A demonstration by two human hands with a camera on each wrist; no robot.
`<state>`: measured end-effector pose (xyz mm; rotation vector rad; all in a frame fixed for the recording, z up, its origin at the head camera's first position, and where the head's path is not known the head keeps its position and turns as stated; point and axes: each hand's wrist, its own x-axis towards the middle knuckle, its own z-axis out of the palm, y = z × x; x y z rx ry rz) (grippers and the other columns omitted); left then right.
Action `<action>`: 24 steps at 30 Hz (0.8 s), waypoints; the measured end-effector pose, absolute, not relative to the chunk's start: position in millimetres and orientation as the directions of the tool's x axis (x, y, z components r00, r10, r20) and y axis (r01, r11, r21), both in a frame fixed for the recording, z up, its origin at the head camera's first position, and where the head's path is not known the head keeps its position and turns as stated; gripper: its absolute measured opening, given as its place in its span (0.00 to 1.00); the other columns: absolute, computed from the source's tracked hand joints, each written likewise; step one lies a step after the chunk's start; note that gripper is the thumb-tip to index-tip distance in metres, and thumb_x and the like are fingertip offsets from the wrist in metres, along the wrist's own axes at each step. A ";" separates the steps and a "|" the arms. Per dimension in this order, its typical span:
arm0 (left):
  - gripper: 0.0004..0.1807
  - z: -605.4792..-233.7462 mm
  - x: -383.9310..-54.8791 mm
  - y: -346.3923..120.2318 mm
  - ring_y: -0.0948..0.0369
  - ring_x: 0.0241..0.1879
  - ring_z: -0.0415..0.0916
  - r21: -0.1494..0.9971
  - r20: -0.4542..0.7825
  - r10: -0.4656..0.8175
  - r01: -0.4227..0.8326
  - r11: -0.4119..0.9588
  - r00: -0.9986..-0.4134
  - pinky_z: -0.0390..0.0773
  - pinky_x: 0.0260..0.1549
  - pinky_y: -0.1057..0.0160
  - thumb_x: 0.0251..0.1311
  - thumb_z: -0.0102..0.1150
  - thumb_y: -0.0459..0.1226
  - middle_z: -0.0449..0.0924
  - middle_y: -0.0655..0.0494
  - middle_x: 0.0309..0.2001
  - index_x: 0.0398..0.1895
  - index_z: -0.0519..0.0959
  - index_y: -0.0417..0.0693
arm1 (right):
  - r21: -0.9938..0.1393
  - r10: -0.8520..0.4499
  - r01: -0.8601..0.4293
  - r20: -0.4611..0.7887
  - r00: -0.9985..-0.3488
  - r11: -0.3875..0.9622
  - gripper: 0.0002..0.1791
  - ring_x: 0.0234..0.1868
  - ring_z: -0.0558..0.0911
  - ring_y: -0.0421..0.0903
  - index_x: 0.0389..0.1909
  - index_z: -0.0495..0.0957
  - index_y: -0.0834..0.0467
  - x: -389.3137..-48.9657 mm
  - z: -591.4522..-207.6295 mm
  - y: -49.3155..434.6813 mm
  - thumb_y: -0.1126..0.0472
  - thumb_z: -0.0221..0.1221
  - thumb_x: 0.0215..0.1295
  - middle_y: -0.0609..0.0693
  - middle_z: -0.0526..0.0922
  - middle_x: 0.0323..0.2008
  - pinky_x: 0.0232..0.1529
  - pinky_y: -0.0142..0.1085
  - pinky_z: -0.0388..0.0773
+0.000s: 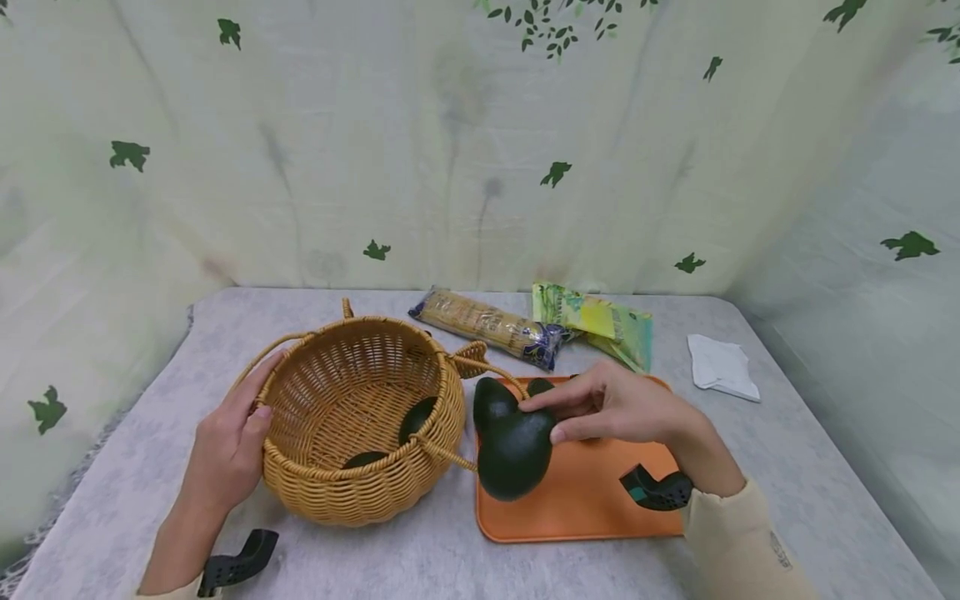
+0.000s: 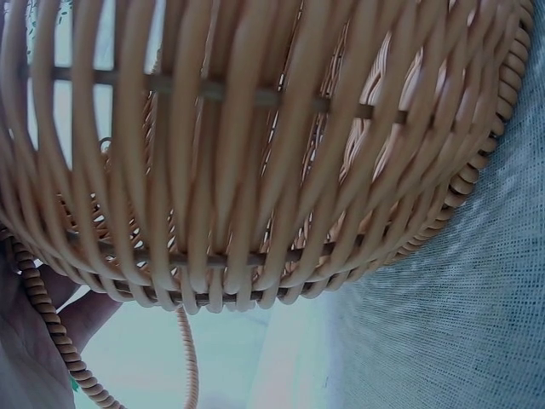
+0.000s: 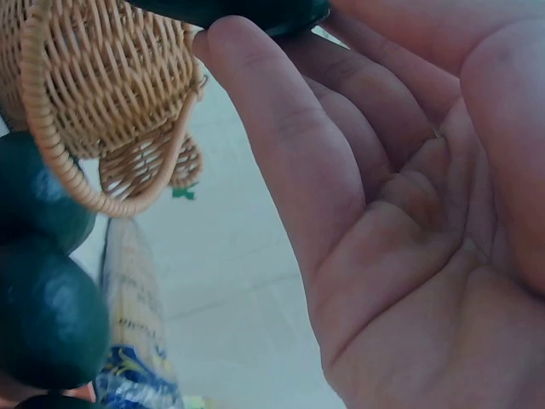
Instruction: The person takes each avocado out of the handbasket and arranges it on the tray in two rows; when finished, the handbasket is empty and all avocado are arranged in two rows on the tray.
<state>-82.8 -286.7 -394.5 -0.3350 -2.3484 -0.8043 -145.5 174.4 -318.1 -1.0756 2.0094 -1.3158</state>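
The left hand (image 1: 227, 454) grips the basket (image 1: 356, 496) by its left rim; the right hand (image 1: 618, 406) pinches an avocado (image 1: 513, 462) between fingers.

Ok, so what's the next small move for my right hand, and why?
Probably lift the glossy dark green avocado up and left over the round tan wicker basket. Your right hand pinches it to the basket's right, your left hand holds the basket's left side, and two similar dark green fruits show inside.
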 end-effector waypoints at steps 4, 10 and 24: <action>0.31 -393.9 -82.8 -286.8 0.65 0.70 0.67 0.467 0.629 0.031 0.410 0.784 -0.777 0.54 0.59 0.88 0.73 0.42 0.35 0.72 0.44 0.72 0.79 0.65 0.51 | -0.920 -0.826 -0.339 0.031 -0.563 0.197 0.22 0.24 0.80 0.40 0.62 0.82 0.59 -143.2 -325.1 181.2 0.63 0.67 0.67 0.52 0.91 0.43 0.27 0.33 0.77; 0.31 -394.0 -82.5 -287.0 0.65 0.71 0.67 0.475 0.621 0.031 0.407 0.780 -0.783 0.55 0.58 0.88 0.73 0.41 0.35 0.71 0.44 0.72 0.79 0.65 0.52 | -0.916 -0.801 -0.327 0.011 -0.599 0.232 0.22 0.50 0.88 0.47 0.61 0.83 0.58 -136.5 -331.7 187.7 0.62 0.68 0.66 0.53 0.89 0.52 0.44 0.39 0.86; 0.31 -394.5 -82.8 -286.9 0.70 0.71 0.64 0.471 0.627 0.036 0.416 0.778 -0.778 0.55 0.59 0.87 0.73 0.42 0.34 0.71 0.42 0.72 0.79 0.65 0.52 | -0.908 -0.789 -0.298 -0.055 -0.612 0.295 0.20 0.19 0.71 0.33 0.59 0.85 0.53 -135.6 -346.3 206.0 0.60 0.68 0.66 0.55 0.73 0.12 0.23 0.35 0.68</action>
